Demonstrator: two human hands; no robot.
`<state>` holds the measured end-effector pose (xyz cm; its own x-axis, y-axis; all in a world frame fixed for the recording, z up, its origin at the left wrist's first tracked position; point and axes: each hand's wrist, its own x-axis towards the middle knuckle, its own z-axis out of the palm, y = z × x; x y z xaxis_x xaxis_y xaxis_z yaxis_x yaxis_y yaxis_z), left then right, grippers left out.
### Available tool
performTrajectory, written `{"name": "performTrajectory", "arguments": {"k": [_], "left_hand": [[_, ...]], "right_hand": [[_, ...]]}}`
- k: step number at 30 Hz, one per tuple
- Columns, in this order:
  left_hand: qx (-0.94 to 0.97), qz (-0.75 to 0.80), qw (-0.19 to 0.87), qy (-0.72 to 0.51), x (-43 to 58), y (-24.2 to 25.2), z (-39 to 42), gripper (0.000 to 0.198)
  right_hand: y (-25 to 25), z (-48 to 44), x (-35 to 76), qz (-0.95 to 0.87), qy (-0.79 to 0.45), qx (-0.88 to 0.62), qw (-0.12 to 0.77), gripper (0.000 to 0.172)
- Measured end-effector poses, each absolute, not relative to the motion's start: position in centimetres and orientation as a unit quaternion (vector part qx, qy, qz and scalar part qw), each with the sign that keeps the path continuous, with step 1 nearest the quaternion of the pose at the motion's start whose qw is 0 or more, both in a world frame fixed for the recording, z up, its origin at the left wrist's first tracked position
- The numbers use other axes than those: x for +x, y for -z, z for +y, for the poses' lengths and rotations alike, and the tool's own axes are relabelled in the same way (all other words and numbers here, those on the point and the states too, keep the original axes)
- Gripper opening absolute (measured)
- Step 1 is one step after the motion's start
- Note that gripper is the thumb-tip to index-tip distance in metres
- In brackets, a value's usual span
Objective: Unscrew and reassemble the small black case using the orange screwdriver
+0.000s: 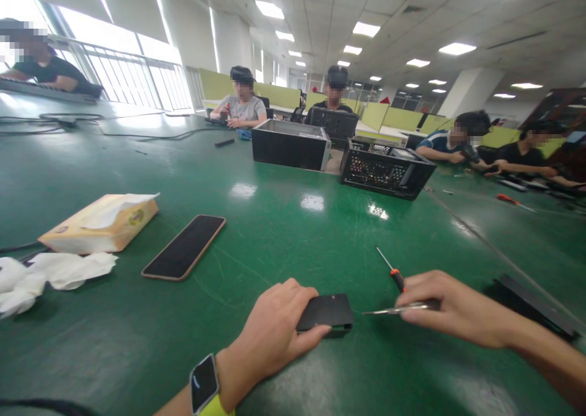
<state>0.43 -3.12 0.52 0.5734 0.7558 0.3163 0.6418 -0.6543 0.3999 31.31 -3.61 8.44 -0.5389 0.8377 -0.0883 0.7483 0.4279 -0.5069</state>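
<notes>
My left hand (281, 318), with a watch (204, 384) on its wrist, is closed round the left part of a small black rectangular metal case (328, 312). The case rests on the green tabletop, and my palm hides its far end. In my right hand (442, 300) is a pair of silvery tweezers (389, 310), held level. Their pointed tip aims left and stops just short of the case's right end, apart from it. Right beyond my right fingers lies a screwdriver (396, 277) with an orange and black handle.
A phone (185, 248), a tissue pack (103, 224) and crumpled tissues (59, 271) lie to the left. Two black computer cases (290, 144) (387, 169) stand ahead. A long black panel (533, 306) lies beside my right forearm. Several people sit around the table; another screwdriver (513, 202) lies far right.
</notes>
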Motion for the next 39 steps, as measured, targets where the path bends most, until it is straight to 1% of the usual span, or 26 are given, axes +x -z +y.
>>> {"name": "performTrajectory", "arguments": {"k": [1, 2, 5, 7, 11, 13, 15, 17, 18, 21, 23, 26, 29, 30, 32, 33, 34, 36, 38, 39], "left_hand": [[0.878, 0.397, 0.12, -0.237, 0.4, -0.5, -3.1, 0.032], [0.878, 0.398, 0.117, -0.24, 0.3, -0.4, -3.1, 0.032], [0.873, 0.407, 0.103, -0.249, 0.1, -0.2, -2.9, 0.033], [0.876, 0.402, 0.104, -0.245, 0.0, -0.2, -2.8, 0.035], [0.883, 0.389, 0.111, -0.24, 0.1, -0.4, -2.9, 0.035], [0.881, 0.39, 0.113, -0.243, 0.1, -0.5, -2.9, 0.035], [0.878, 0.395, 0.115, -0.246, 0.0, -0.6, -3.0, 0.036], [0.873, 0.401, 0.115, -0.252, -0.2, -0.7, -2.9, 0.036], [0.873, 0.401, 0.115, -0.255, -0.3, -0.7, -2.9, 0.036], [0.879, 0.388, 0.111, -0.253, -0.5, -0.9, -2.8, 0.034], [0.879, 0.39, 0.115, -0.25, -0.5, -0.9, -2.7, 0.033], [0.881, 0.384, 0.121, -0.247, -0.4, -1.0, -2.7, 0.034], [0.885, 0.378, 0.115, -0.245, -0.4, -1.1, -2.7, 0.033], [0.886, 0.377, 0.113, -0.246, -0.4, -1.1, -2.7, 0.033], [0.884, 0.38, 0.11, -0.249, -0.5, -1.1, -2.5, 0.036], [0.883, 0.381, 0.111, -0.251, -0.6, -1.0, -2.4, 0.038], [0.883, 0.38, 0.116, -0.251, -0.8, -0.9, -2.3, 0.037], [0.879, 0.375, 0.14, -0.258, -1.0, -0.8, -2.1, 0.034], [0.877, 0.36, 0.176, -0.266, -1.2, -0.6, -1.9, 0.037], [0.875, 0.354, 0.193, -0.267, -1.2, -0.5, -1.9, 0.043]], "right_hand": [[-7.4, -3.2, 29.5, -0.861, -0.255, -0.435, 0.069, 0.027], [-6.4, -2.9, 27.7, -0.871, -0.248, -0.418, 0.068, 0.026], [-4.5, -2.8, 24.3, -0.882, -0.215, -0.414, 0.063, 0.026], [-5.0, -3.1, 24.1, -0.883, -0.203, -0.421, 0.028, 0.028], [-8.0, -3.2, 25.2, -0.895, -0.203, -0.392, -0.067, 0.027], [-8.3, -3.1, 25.1, -0.894, -0.199, -0.394, -0.08, 0.028], [-6.7, -3.6, 24.3, -0.887, -0.182, -0.422, -0.032, 0.035], [-3.7, -4.8, 23.4, -0.872, -0.166, -0.457, 0.058, 0.042], [-2.2, -5.5, 23.0, -0.863, -0.166, -0.469, 0.086, 0.043], [0.4, -6.9, 23.0, -0.841, -0.202, -0.494, 0.088, 0.043], [-0.3, -6.8, 24.1, -0.844, -0.213, -0.488, 0.06, 0.041], [-3.7, -5.9, 26.3, -0.86, -0.223, -0.46, 0.012, 0.04], [-6.9, -4.8, 26.5, -0.857, -0.187, -0.478, 0.035, 0.033], [-7.5, -4.5, 25.8, -0.857, -0.165, -0.486, 0.045, 0.04], [-7.9, -3.6, 23.5, -0.868, -0.125, -0.481, 0.018, 0.075], [-7.8, -3.2, 22.3, -0.877, -0.111, -0.466, -0.013, 0.078], [-7.6, -2.7, 21.1, -0.88, -0.094, -0.463, -0.043, 0.071], [-7.3, -2.1, 19.6, -0.876, -0.07, -0.471, -0.075, 0.062], [-7.1, -1.9, 19.0, -0.867, -0.051, -0.49, -0.073, 0.061], [-7.1, -2.0, 18.9, -0.866, -0.046, -0.493, -0.066, 0.063]]}}
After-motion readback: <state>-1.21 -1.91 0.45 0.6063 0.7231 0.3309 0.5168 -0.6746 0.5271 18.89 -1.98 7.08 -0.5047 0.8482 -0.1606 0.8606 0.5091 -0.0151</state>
